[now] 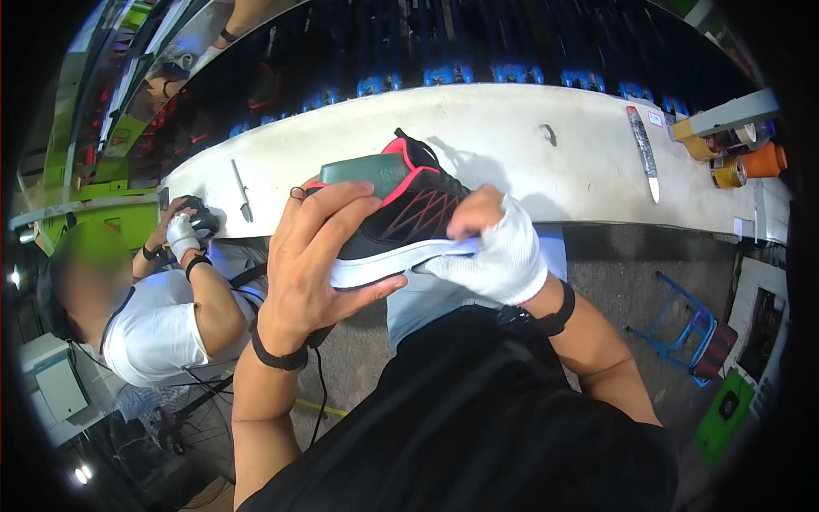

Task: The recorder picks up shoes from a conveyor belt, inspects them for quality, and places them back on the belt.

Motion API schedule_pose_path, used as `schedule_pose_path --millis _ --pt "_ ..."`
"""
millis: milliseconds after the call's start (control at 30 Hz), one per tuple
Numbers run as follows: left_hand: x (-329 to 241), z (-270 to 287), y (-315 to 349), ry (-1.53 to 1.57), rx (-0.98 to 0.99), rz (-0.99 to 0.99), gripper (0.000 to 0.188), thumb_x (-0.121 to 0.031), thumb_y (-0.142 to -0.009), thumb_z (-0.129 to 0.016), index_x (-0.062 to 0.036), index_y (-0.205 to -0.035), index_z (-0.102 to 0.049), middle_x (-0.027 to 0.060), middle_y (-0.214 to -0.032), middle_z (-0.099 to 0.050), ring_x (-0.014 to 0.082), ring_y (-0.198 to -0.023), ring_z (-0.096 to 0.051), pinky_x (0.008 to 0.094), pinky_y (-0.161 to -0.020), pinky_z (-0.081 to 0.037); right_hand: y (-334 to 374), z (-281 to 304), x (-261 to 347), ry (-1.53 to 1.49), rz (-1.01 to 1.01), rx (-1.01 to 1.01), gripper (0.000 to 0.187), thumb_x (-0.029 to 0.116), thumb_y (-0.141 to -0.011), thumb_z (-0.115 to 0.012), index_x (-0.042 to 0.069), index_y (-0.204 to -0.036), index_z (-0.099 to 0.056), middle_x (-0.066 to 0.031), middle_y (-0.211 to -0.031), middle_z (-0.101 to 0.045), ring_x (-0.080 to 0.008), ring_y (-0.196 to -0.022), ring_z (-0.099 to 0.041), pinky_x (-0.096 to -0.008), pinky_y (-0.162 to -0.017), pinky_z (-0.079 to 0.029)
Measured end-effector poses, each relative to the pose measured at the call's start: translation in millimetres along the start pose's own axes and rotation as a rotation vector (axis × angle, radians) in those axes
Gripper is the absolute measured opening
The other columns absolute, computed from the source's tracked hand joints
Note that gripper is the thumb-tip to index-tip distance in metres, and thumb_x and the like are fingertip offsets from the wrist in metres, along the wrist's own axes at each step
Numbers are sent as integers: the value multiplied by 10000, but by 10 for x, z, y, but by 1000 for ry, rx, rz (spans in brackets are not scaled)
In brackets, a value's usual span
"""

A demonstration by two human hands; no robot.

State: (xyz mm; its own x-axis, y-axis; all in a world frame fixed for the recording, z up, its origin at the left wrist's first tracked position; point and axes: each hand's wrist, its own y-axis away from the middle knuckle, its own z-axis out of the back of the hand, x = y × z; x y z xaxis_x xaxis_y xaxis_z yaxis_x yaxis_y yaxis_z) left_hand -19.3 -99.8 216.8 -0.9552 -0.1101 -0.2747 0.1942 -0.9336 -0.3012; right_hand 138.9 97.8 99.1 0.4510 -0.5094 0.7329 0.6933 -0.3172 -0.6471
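A black sneaker (408, 213) with pink trim, pink crossing lines and a white sole is held up over the near edge of the white table. A green shoe last (363, 170) sits inside its opening. My left hand (314, 243) is bare and wraps the heel end, thumb under the sole and fingers on the upper. On my right hand (499, 252) is a white glove that leaves fingertips bare. It closes around the toe end, mostly hiding the toe, with fingers against the sole's edge. Dark bands circle both my wrists.
On the white table (589, 183) lie a knife (644, 154), a small grey ring-shaped piece (548, 134) and a slim tool (242, 189). Cans and jars (735, 166) stand at its right end. A co-worker (158, 316) handles a dark shoe at left. A blue stool (691, 328) stands right.
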Motion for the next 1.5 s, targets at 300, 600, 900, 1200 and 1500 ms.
schedule_pose_path --millis 300,600,900,1200,1500 --pt "-313 -11 102 -54 -11 26 777 -363 -698 -1007 -25 -1339 -728 130 -1356 -703 311 -1182 -710 537 -1067 -529 -130 183 -129 75 -477 402 1190 702 -767 -916 35 -1654 -488 -315 -1502 -640 -478 -1409 -604 -496 -1213 -470" --pt "-454 -269 37 294 -296 99 1208 -457 -716 -1047 -9 -1639 -408 290 -1680 -419 464 -1496 -545 531 -1202 -519 185 317 -11 -352 -425 -272 401 198 -1120 -571 -68 -1418 -607 -201 -1309 -772 -270 -1220 -740 -388 -1104 -551" --pt "358 -1166 -5 422 -352 316 591 -218 -950 -836 -5 -1462 -633 210 -1561 -611 383 -1439 -625 488 -1211 -504 219 828 677 -79 -430 -469 1364 662 -647 -1032 -29 -1642 -406 -259 -1580 -548 -357 -1434 -597 -484 -1225 -482" --pt "659 -1892 164 -33 -339 373 464 -175 -908 -811 -15 -1334 -718 166 -1441 -706 393 -1418 -623 502 -1206 -492 302 1009 505 -49 -289 -508 1251 757 -815 -884 -44 -1637 -385 -206 -1519 -579 -303 -1411 -603 -449 -1173 -530" --pt "712 -1908 245 24 -398 297 478 -155 -855 -819 18 -1287 -711 196 -1425 -702 424 -1398 -621 537 -1197 -487 -90 978 528 99 -211 -309 1110 552 -827 -957 -35 -1613 -438 -182 -1470 -619 -318 -1389 -609 -467 -1255 -420"
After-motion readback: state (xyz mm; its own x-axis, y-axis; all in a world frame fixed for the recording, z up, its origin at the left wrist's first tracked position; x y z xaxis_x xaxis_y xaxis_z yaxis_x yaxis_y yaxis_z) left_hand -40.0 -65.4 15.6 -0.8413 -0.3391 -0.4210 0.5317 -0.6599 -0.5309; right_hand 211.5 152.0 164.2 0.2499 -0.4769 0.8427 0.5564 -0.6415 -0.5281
